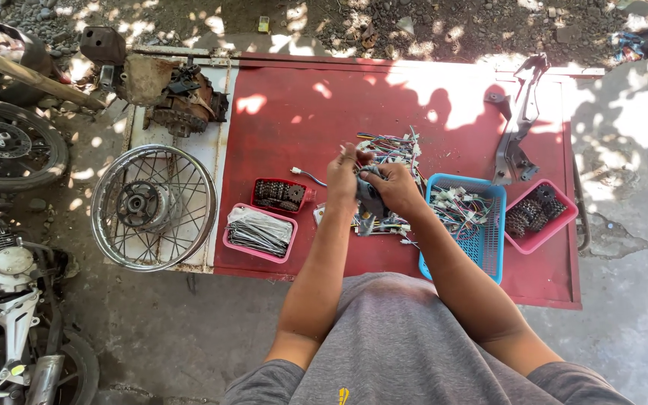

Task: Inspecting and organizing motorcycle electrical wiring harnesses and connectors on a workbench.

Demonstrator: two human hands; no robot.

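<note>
Gripping a dark switch housing (370,196) between them, the left hand (343,176) and right hand (395,187) meet above the red counter (294,120); its long axis seems upright.

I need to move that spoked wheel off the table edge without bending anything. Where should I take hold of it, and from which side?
Probably take the spoked wheel by its metal rim, one hand on each side, coming from the table's near left edge. It lies flat and overhangs that edge, so the rim is open there. The thin spokes and the hub make poorer holds.
</note>
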